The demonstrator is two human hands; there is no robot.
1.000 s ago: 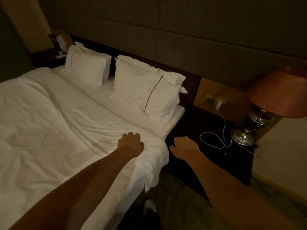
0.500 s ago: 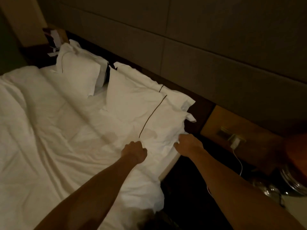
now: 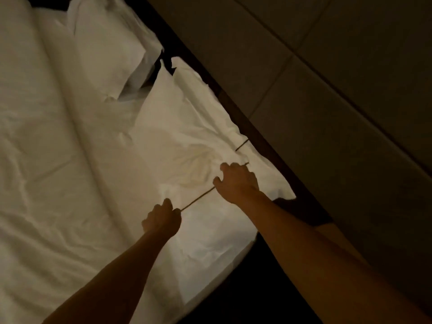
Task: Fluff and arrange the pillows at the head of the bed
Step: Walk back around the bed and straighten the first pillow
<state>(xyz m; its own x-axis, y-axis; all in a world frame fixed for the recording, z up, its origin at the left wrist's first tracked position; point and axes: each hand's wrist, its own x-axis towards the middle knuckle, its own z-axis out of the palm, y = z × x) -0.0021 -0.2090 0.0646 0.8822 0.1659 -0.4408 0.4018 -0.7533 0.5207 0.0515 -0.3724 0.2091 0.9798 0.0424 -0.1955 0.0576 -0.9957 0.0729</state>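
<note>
A white pillow with a thin dark piping line (image 3: 187, 127) lies at the head of the bed, its surface creased. My left hand (image 3: 162, 218) is curled closed at the pillow's near edge, beside the end of the piping line, and seems to pinch the fabric. My right hand (image 3: 237, 181) rests on top of the pillow near its right end, fingers bent and pressing into the cloth. A second white pillow (image 3: 107, 50) lies further along the head of the bed, at the upper left, touching nothing I hold.
A white duvet (image 3: 53, 174) covers the bed to the left. A dark padded headboard wall (image 3: 315, 78) runs diagonally on the right. A dark gap and floor (image 3: 252, 295) lie beside the bed's near corner.
I have leaned in over the bed. Both hands went from the duvet edge up onto the near pillow; the right hand now lies on top of it. The lamp and nightstand left the view.
</note>
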